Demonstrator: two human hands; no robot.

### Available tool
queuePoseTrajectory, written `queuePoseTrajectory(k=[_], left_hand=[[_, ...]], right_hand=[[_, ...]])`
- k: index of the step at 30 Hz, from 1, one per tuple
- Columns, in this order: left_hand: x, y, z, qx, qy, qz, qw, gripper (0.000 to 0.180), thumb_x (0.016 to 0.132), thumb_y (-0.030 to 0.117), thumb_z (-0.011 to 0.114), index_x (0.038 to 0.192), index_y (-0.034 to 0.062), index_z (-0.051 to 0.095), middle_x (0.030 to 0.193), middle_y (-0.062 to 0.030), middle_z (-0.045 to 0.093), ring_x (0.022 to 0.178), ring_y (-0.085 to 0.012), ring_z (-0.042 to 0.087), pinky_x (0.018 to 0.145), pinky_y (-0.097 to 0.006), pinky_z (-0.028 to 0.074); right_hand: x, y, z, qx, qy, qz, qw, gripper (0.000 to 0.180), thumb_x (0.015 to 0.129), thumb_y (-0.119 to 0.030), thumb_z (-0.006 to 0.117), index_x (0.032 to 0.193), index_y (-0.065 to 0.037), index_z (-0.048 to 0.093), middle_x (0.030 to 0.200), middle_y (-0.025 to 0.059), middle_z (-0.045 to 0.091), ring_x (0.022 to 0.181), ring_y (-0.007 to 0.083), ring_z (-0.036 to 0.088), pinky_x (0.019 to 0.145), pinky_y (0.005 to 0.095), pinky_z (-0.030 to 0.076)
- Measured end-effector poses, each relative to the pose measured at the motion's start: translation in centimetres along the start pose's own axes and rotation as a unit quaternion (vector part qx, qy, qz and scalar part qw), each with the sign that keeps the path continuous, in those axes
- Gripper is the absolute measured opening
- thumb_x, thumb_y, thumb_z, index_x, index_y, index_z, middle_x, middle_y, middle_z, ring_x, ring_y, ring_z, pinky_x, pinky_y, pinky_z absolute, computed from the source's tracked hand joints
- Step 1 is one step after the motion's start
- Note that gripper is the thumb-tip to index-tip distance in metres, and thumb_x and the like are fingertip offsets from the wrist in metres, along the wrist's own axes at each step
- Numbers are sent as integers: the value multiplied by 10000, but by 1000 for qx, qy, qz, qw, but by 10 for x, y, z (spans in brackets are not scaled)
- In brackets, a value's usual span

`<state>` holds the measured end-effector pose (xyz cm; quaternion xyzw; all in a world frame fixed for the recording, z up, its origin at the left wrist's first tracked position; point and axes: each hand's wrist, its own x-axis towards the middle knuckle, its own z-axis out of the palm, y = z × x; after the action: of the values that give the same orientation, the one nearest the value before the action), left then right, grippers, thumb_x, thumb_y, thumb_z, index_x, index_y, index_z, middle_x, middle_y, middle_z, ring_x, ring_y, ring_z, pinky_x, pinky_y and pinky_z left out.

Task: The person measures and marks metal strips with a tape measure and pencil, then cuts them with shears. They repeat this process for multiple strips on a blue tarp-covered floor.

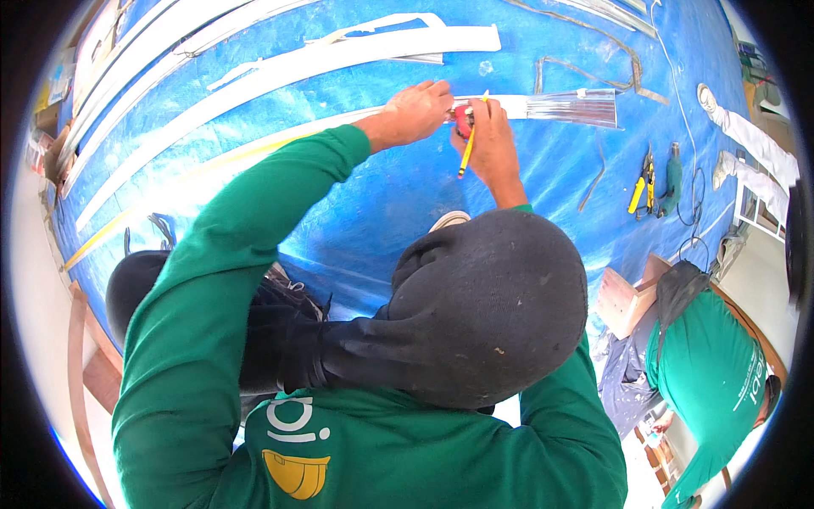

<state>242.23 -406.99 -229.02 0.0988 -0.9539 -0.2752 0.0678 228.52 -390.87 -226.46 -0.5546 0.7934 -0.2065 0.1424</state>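
Note:
My right hand (pixel 493 146) grips a yellow pencil (pixel 467 151) that slants between its fingers. A small red tape measure (pixel 462 120) sits against that hand's thumb, partly hidden. My left hand (pixel 414 113) is beside it with fingers curled over a long white strip (pixel 511 105); what they pinch is hidden. A yellow tape blade (pixel 89 246) stretches from the far left along the near side of the strip, passing under my left forearm. At the strip's right end, a clear ribbed piece (pixel 572 108) extends past my right hand.
A blue sheet (pixel 381 204) covers the floor. Beyond my hands lie more white strips (pixel 407 44). On the right are yellow-handled snips (pixel 642 185), a teal power tool (pixel 671 180) with a cord, and a bent brown strip (pixel 632 64). A co-worker in green (pixel 708 360) bends at lower right; another person's white-trousered legs (pixel 755 144) show at right.

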Motion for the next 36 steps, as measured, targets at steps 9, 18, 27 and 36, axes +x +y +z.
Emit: queuePoseTrajectory(k=[9, 18, 27, 36], left_hand=[[-273, -133, -178, -112, -573, -327, 743, 427, 1178, 316, 407, 1091, 53, 731, 952, -74, 725, 917, -230, 693, 912, -452, 567], [-481, -33, -309, 25, -265, -381, 885, 294, 1058, 328, 671, 1168, 59, 720, 1177, -178, 761, 1152, -365, 729, 947, -457, 572], [-396, -69, -260, 121, -125, -306, 936, 222, 1018, 250, 733, 1141, 66, 733, 969, -173, 765, 943, -368, 750, 830, -471, 551], [-341, -75, -240, 117, -135, -267, 947, 194, 1016, 219, 711, 1127, 61, 724, 975, -187, 758, 957, -388, 740, 831, -491, 545]], right_hand=[[-6, -106, 37, 139, -335, -60, 930, 509, 899, -450, 796, 1187, -64, 632, 1173, 221, 647, 1011, 432, 702, 935, 531, 590], [-36, -140, 54, 136, -289, -84, 944, 502, 899, -433, 812, 1199, -68, 644, 1158, 202, 653, 967, 429, 727, 850, 555, 592], [-51, -138, 64, 136, -312, -81, 937, 531, 910, -471, 807, 1170, -47, 620, 1146, 194, 654, 958, 429, 720, 826, 545, 589], [-43, -163, 87, 111, -234, -106, 960, 528, 882, -490, 833, 1143, -83, 621, 1154, 177, 652, 933, 416, 733, 779, 558, 600]])
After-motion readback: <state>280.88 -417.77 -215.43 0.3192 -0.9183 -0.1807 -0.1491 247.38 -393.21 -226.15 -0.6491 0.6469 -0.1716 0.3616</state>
